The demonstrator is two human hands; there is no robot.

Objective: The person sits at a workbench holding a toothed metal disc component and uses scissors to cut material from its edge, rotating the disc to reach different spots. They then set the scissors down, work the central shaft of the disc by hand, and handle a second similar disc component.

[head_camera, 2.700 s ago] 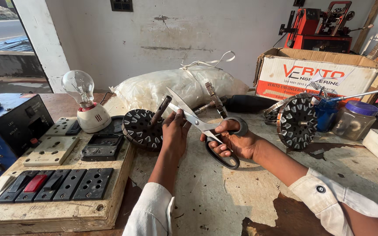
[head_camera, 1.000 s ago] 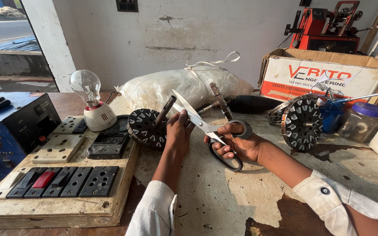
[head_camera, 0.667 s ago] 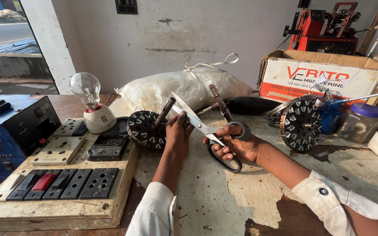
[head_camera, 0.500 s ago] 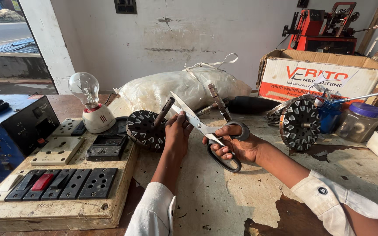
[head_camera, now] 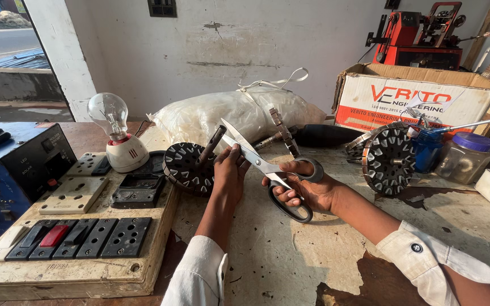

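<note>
At the centre of the frame, a person's right hand (head_camera: 304, 190) grips a pair of black-handled scissors (head_camera: 270, 170), fingers threaded through the loops and curled shut around them. The scissors' long axis runs diagonally, handles at lower right and the blades, slightly parted, pointing to the upper left toward a dark slotted motor core (head_camera: 188, 167) with a shaft jutting up and to the right. The left hand (head_camera: 231, 173) rests just left of the blades, fingers bent against the core's edge and thumb near the blade; what it pinches there cannot be told. Both work above a stained workbench (head_camera: 290, 255). At left sits a wooden switchboard (head_camera: 75, 226) carrying a clear light bulb (head_camera: 109, 113); behind the hands lies a tied plastic sack (head_camera: 233, 113), and at right a second slotted core (head_camera: 389, 158) and a cardboard box (head_camera: 421, 99). Compared with half a second earlier, hands and scissors hold almost the same pose and angle.
</note>
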